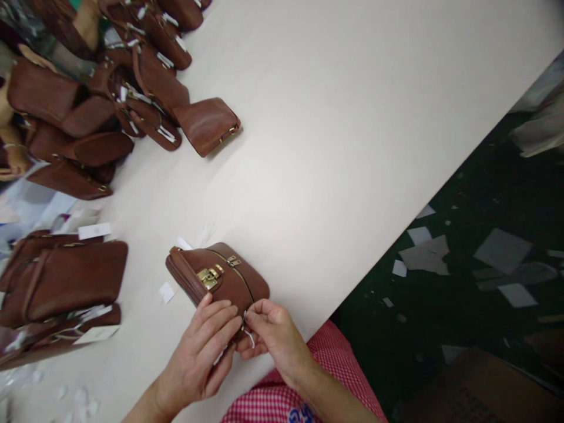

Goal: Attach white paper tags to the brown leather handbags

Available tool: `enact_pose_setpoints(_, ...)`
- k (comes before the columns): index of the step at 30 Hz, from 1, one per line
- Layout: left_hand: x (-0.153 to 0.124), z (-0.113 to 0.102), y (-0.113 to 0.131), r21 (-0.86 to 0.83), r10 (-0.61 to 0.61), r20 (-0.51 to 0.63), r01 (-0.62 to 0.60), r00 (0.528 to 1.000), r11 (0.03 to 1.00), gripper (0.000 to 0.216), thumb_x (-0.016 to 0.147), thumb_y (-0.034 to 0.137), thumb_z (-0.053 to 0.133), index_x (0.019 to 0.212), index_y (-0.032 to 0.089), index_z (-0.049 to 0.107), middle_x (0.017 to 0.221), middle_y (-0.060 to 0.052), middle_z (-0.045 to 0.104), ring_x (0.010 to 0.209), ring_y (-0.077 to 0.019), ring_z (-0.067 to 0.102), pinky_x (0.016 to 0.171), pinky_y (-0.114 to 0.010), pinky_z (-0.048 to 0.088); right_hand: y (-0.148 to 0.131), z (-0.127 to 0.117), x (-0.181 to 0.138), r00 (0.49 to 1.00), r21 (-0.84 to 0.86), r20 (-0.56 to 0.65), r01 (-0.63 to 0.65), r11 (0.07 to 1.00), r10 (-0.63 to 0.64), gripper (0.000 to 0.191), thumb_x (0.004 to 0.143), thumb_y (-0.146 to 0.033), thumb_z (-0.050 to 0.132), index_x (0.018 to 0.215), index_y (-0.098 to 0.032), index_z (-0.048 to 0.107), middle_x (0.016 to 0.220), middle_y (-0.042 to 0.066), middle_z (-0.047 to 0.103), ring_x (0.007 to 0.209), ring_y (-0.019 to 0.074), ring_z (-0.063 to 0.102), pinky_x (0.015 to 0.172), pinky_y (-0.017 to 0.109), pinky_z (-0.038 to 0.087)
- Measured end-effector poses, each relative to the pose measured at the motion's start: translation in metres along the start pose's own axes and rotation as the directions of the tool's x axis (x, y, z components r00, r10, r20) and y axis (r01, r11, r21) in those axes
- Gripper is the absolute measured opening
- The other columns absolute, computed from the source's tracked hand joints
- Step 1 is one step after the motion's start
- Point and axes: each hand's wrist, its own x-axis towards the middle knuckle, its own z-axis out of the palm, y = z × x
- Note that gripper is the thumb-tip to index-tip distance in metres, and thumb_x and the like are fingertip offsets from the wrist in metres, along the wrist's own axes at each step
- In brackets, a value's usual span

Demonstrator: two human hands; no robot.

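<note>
A small brown leather handbag point(238, 271) lies on the table near its edge, with a brass clasp point(210, 276) and a zipper with double pulls point(233, 262) across its face. My left hand point(205, 346) is closed around the bag's near end, its fingers laid over the leather. At the same end, my right hand point(275, 332) has thumb and forefinger pinched together on a thin white string point(250, 337). The string hangs beside the bag's end fitting, partly hidden by the fingers. Behind the bag, a white tag point(184, 242) sticks out.
Several more brown handbags point(152, 76) with white tags are heaped at the back left, where other people's hands point(15, 158) show. Another bag point(209, 124) lies apart from them. Tagged bags point(79, 276) stand at the left. Paper scraps point(425, 255) litter the dark floor.
</note>
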Motion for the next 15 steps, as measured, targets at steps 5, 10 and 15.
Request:
enact_pose_setpoints(5,0.005,0.0,0.001,0.021,0.004,-0.034,-0.003,0.999,1.0,0.035,0.082,0.003,0.051,0.116,0.006,0.058,0.111,-0.016,0.066,0.12,-0.0258,0.053,0.117,-0.049,0.029,0.0,0.002,0.002,0.998,-0.116,0.001,0.063,0.991,-0.063,0.058,0.058,-0.069,0.073,0.077,-0.018,0.054,0.055,-0.005,0.062,0.044,0.0107,0.06,0.045,0.023,0.052)
enact_pose_setpoints(10,0.008,0.0,0.001,0.024,0.017,-0.054,-0.015,0.998,1.0,0.034,0.081,0.003,0.05,0.114,0.005,0.058,0.111,-0.017,0.065,0.12,-0.0259,0.052,0.117,-0.05,0.027,-0.001,0.004,0.005,0.994,-0.24,0.046,0.112,0.964,-0.104,0.053,0.068,-0.071,0.062,0.077,-0.02,0.051,0.049,-0.007,0.058,0.041,0.0108,0.058,0.042,0.021,0.049)
enact_pose_setpoints(15,0.012,-0.006,0.002,0.01,-0.006,-0.023,0.006,1.0,1.0,0.031,0.083,0.006,0.051,0.114,0.007,0.057,0.112,-0.015,0.064,0.118,-0.0249,0.052,0.116,-0.049,0.03,-0.008,0.001,-0.001,0.98,-0.36,0.042,0.198,0.912,-0.196,0.043,0.081,-0.064,0.051,0.079,-0.022,0.047,0.057,-0.007,0.056,0.046,0.011,0.06,0.044,0.021,0.05)
